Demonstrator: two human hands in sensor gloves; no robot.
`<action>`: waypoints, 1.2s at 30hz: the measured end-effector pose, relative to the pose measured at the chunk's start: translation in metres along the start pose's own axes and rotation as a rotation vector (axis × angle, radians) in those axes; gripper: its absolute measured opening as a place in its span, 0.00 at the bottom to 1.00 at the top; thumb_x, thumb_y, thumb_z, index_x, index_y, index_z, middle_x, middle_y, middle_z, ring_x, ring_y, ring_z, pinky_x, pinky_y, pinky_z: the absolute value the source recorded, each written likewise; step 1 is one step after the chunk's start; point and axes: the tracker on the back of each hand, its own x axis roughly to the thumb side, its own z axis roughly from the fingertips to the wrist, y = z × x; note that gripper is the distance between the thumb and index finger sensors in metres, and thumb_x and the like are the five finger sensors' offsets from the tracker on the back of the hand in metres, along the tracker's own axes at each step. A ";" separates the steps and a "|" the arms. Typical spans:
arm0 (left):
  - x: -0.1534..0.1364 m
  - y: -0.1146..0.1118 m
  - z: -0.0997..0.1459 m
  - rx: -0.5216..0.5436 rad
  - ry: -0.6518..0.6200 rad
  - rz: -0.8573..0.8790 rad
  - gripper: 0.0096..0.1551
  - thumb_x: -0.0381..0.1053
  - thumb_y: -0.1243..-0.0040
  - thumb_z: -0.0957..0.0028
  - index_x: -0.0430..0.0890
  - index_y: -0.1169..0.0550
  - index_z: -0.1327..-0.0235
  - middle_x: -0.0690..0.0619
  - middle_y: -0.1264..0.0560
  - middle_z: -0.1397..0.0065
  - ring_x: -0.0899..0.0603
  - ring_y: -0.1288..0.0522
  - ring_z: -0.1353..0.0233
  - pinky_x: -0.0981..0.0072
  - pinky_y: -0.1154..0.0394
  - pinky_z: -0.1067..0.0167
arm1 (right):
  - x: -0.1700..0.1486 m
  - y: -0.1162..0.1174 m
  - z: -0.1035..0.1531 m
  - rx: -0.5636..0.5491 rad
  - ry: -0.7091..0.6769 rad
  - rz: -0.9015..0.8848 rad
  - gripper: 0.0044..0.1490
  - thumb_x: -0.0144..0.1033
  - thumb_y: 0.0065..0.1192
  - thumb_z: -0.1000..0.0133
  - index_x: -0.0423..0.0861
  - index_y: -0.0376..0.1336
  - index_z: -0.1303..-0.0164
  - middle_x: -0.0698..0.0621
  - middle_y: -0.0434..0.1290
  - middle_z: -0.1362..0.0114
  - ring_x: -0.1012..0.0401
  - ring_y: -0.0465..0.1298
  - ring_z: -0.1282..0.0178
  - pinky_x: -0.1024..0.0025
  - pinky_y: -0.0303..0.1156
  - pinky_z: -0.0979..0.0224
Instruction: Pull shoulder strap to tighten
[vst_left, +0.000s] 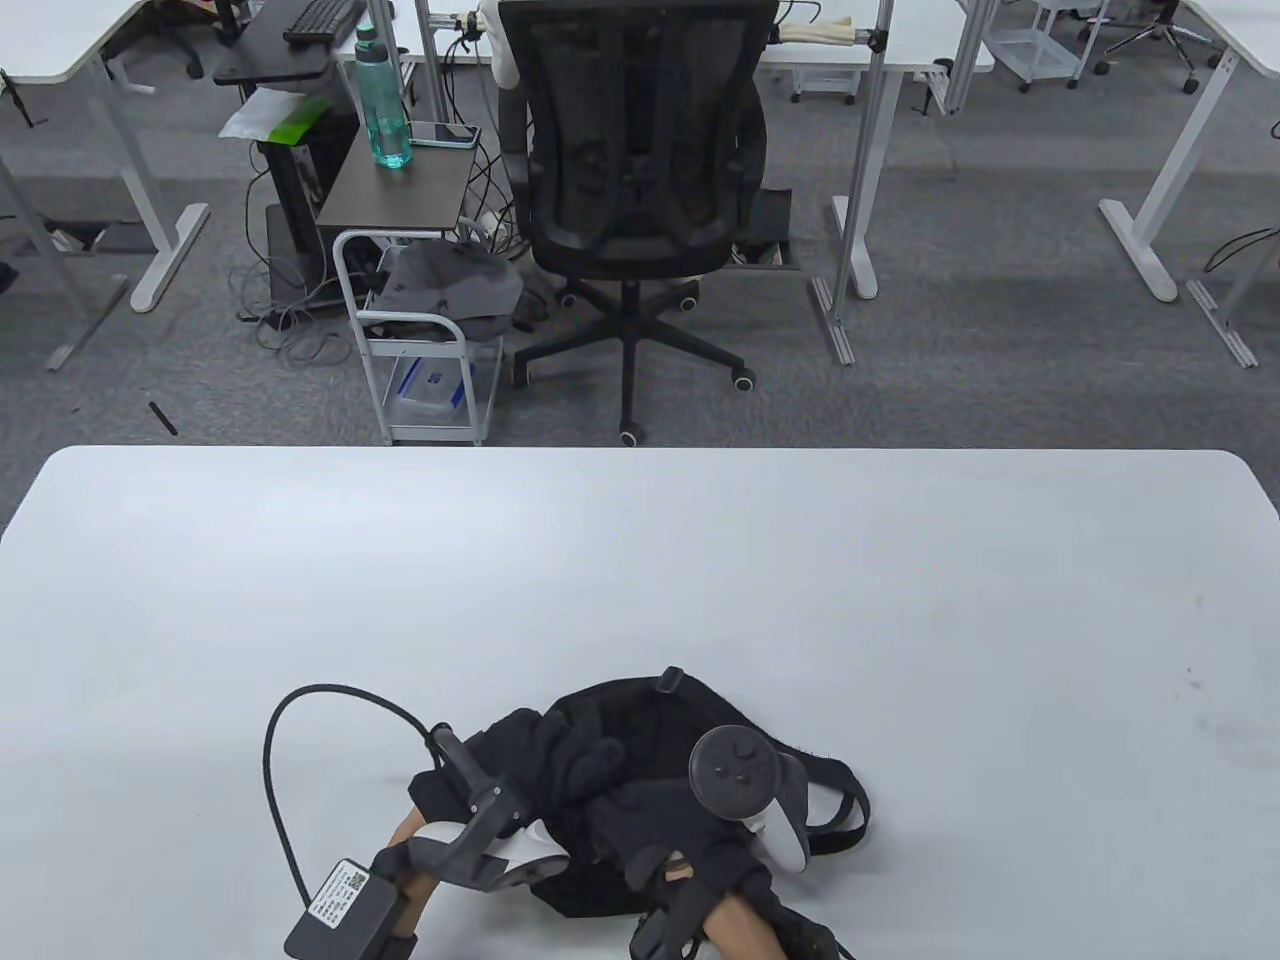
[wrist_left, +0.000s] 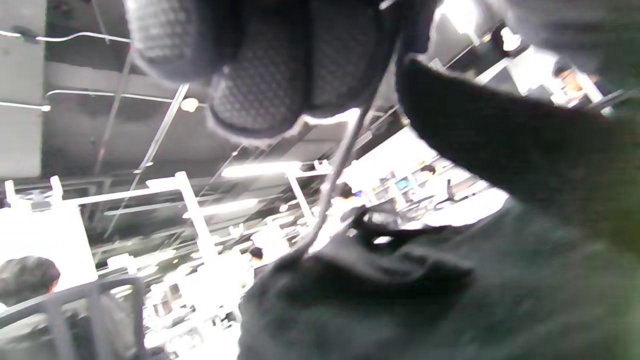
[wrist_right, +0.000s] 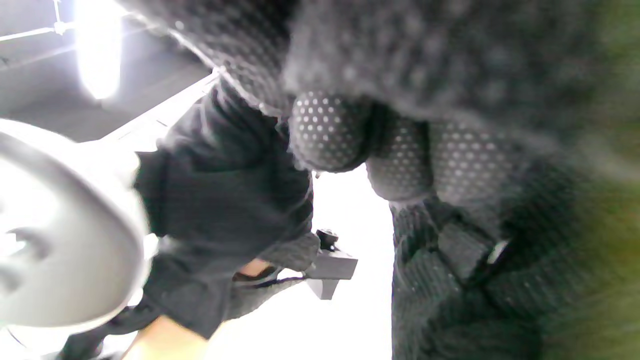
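Hands (vst_left: 600, 790) overlapping on black bag (vst_left: 640, 710), strap hidden, each grip's state unclear

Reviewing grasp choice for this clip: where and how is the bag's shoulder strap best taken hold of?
Probably the shoulder strap where it loops free on the table at the black bag's right edge, pinched across its flat width from the right. Elsewhere both hands cover the bag.

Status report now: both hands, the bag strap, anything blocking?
Left hand and right hand both on the black bag, grips unclear. Shoulder strap loops out on the right, slack on table. Nothing blocking.
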 end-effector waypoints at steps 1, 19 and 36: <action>-0.004 -0.002 0.001 -0.006 0.011 0.013 0.38 0.60 0.60 0.67 0.63 0.38 0.35 0.64 0.16 0.54 0.53 0.16 0.50 0.65 0.20 0.49 | -0.001 0.000 0.000 0.013 0.003 -0.003 0.25 0.39 0.66 0.48 0.31 0.82 0.70 0.37 0.87 0.56 0.46 0.87 0.64 0.44 0.78 0.49; 0.026 0.018 -0.007 0.067 -0.069 0.006 0.38 0.59 0.58 0.66 0.57 0.35 0.36 0.63 0.16 0.55 0.52 0.15 0.51 0.65 0.19 0.51 | -0.009 -0.007 0.000 -0.049 0.031 0.007 0.26 0.38 0.66 0.48 0.29 0.80 0.64 0.35 0.85 0.50 0.43 0.86 0.58 0.42 0.76 0.47; 0.006 0.008 -0.005 -0.007 0.004 -0.031 0.37 0.58 0.58 0.65 0.57 0.36 0.35 0.63 0.16 0.54 0.52 0.15 0.49 0.65 0.19 0.50 | -0.008 -0.005 0.001 0.022 0.056 -0.004 0.29 0.34 0.67 0.48 0.27 0.75 0.48 0.30 0.76 0.37 0.37 0.79 0.44 0.37 0.70 0.40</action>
